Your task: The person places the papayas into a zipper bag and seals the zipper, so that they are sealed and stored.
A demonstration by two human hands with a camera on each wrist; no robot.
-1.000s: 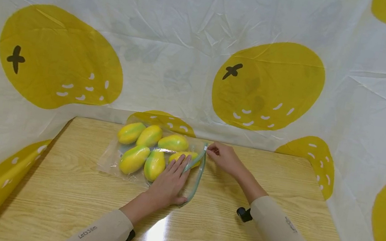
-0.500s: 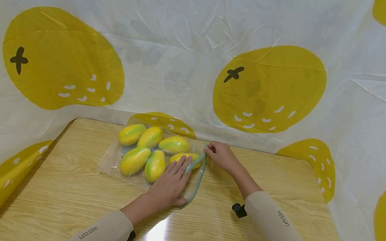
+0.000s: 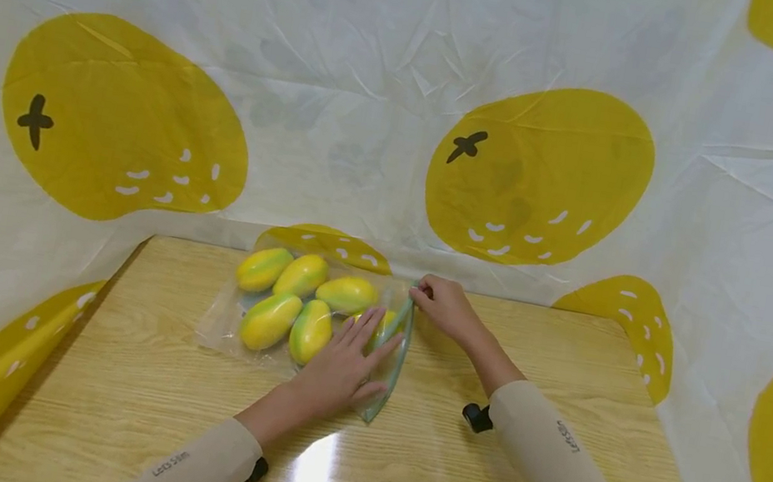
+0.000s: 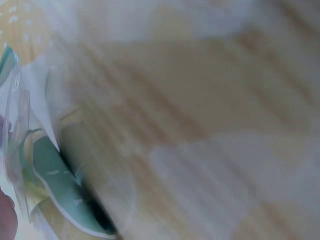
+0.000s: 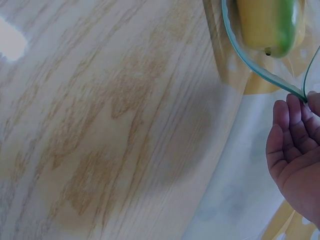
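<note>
A clear plastic zip bag (image 3: 221, 324) with a green zip edge (image 3: 401, 361) lies flat near the table's back edge. Several yellow-green, mango-like fruits (image 3: 269, 322) are inside it. My right hand (image 3: 446, 308) pinches the far corner of the zip edge between thumb and fingers. In the right wrist view, the two green strips meet at that hand (image 5: 300, 160), beside one fruit (image 5: 272, 22). My left hand (image 3: 340, 364) rests on the bag with fingers spread, partly covering the rightmost fruit. The left wrist view is mostly blurred, with bag plastic (image 4: 20, 120) at its left.
A wooden table (image 3: 508, 479) carries the bag. White cloth (image 3: 356, 143) printed with large yellow fruits hangs behind it and along both sides. A bright light reflection crosses the table's front. Black straps sit at both wrists.
My left fingers have spread and the thumb has come off the zip edge's near corner. The two strips lie closer together. My right hand keeps its pinch, shifted slightly away.
</note>
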